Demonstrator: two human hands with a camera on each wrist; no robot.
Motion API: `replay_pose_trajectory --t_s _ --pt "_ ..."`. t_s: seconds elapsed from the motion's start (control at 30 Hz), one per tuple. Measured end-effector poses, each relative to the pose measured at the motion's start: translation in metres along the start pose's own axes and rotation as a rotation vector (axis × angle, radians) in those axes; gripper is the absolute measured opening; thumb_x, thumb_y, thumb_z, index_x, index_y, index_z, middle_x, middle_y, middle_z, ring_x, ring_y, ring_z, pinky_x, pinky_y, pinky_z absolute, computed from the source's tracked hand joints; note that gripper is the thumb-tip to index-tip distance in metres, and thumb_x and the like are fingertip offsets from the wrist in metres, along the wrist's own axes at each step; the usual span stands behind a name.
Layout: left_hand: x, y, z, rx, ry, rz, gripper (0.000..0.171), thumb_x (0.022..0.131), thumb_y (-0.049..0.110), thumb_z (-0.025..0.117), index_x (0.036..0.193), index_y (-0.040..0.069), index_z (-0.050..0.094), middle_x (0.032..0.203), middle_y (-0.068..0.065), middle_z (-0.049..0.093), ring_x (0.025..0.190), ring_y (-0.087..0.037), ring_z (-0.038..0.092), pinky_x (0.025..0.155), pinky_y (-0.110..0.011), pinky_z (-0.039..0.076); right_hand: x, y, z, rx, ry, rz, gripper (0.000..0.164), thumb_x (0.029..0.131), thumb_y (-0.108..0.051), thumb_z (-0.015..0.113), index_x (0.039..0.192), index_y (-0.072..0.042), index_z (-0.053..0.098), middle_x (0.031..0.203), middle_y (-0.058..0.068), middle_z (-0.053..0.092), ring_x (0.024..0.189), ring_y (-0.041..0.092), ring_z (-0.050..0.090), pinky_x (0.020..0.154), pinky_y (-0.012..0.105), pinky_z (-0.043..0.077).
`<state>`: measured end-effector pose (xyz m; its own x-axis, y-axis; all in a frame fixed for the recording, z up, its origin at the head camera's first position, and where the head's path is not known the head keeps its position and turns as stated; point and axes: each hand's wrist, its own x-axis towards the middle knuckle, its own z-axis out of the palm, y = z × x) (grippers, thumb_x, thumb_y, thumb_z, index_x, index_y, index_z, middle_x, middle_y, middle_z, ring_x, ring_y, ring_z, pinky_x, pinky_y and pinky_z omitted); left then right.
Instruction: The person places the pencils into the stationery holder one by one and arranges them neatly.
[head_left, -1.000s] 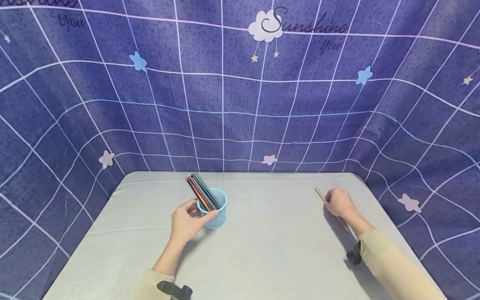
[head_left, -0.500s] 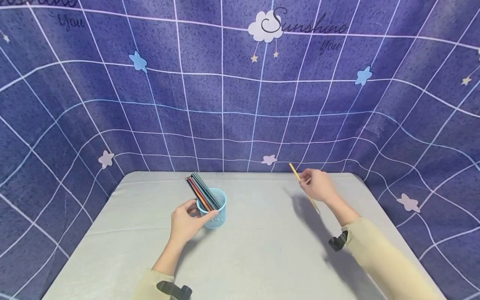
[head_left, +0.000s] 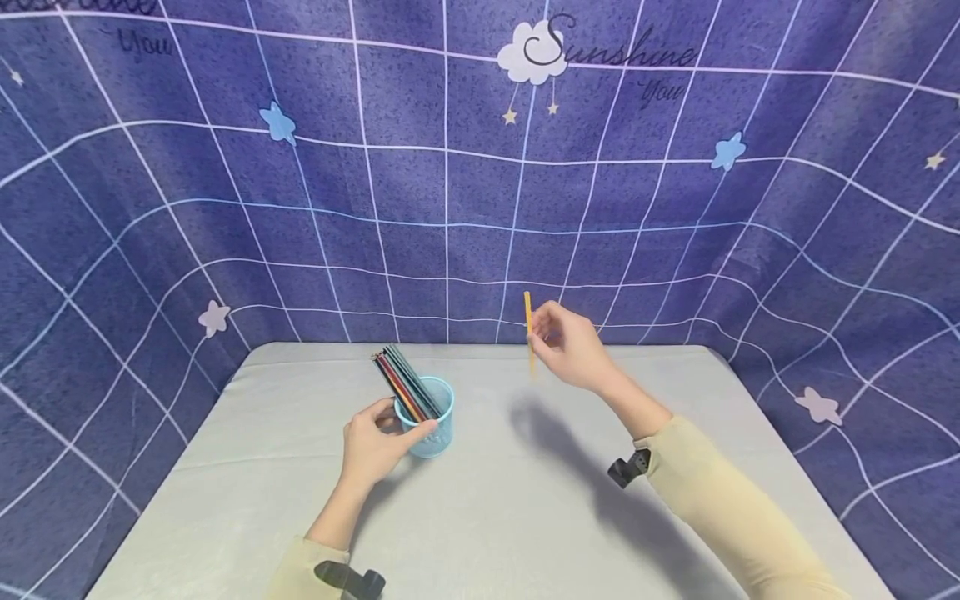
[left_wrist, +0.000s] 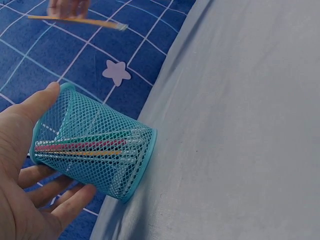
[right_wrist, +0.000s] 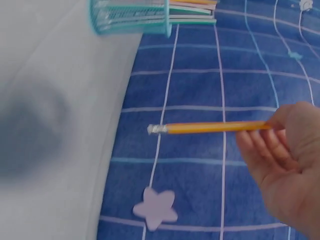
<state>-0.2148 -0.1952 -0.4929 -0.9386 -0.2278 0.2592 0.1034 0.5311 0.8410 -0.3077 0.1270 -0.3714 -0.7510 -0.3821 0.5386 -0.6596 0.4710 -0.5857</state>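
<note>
A light-blue mesh pencil cup stands upright on the table, left of centre. Several dark, red and yellow pencils lean left out of it. My left hand grips the cup's left side, thumb along the front near the rim and fingers round the far side. Up in the air to the right of the cup, my right hand pinches a yellow pencil between thumb and fingertips. The pencil is nearly upright in the head view, its silvery eraser end pointing down.
A pale grey cloth covers the table. Behind and beside it hangs a purple-blue curtain with a grid and stars. The right arm's shadow falls on the cloth.
My right hand has lifted the yellow pencil off the right of the table and carried it left and up, turning it more upright. The left hand and cup have stayed put.
</note>
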Motion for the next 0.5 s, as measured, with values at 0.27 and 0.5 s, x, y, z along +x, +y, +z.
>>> replay_pose_trajectory --t_s 0.27,0.5 --pt "0.001 -0.001 0.000 -0.008 -0.001 -0.001 0.062 0.075 0.046 0.097 0.120 0.009 0.076 0.112 -0.013 0.081 0.102 -0.033 0.080 0.092 -0.050 0.068 0.014 -0.029 0.026 0.305 -0.048 -0.075 0.014 0.096 0.008 0.069 0.104 0.003 0.058 0.102 0.024 0.075 0.096 0.037 0.077 0.089 0.033 0.069" --pt "0.001 -0.001 0.001 -0.005 0.011 0.010 0.060 0.074 0.044 0.098 0.118 0.010 0.077 0.109 -0.011 0.082 0.099 -0.031 0.081 0.089 -0.047 0.069 0.022 -0.043 0.049 0.353 -0.101 -0.099 0.014 0.098 0.006 0.068 0.109 0.002 0.060 0.104 0.022 0.075 0.097 0.037 0.077 0.089 0.033 0.069"
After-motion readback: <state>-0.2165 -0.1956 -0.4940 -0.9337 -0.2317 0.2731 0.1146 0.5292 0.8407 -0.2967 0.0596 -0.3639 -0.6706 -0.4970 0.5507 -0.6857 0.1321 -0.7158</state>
